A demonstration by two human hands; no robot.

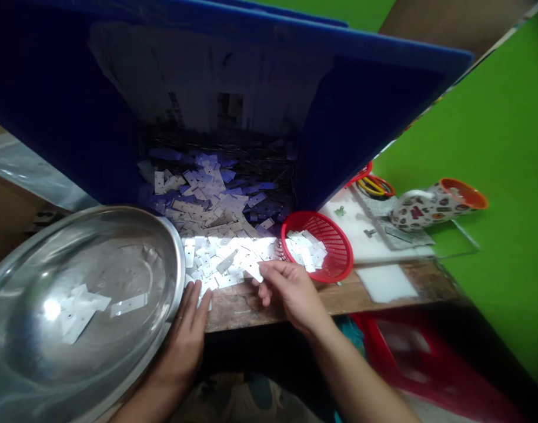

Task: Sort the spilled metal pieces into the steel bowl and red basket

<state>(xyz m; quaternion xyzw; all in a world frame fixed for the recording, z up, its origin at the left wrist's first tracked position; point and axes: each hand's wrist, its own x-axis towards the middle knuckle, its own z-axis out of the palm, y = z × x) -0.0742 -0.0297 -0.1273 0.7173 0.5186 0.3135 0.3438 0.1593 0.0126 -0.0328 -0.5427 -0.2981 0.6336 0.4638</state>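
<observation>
Between thumb and fingers, my right hand [286, 291] pinches a small flat metal plate [251, 267] with a hole in it. My left hand [190, 317] rests at the table's front edge with its fingers stretched out, touching the near side of a heap of similar metal plates [216, 223]. That heap spreads out of a big blue bin [339, 117] lying open toward me. Just right of the heap, a red plastic basket [339, 255] holds several plates. A shiny steel basin [132, 247] stands to the left, with a few plates on its bottom.
On the right, a patterned mug [421, 208] with an orange rim lies on its side on a grey slab [390, 226]. Near it are scissors [374, 187] and a white pad [387, 283]. A red plastic stool [410, 346] is below the wooden table [233, 311].
</observation>
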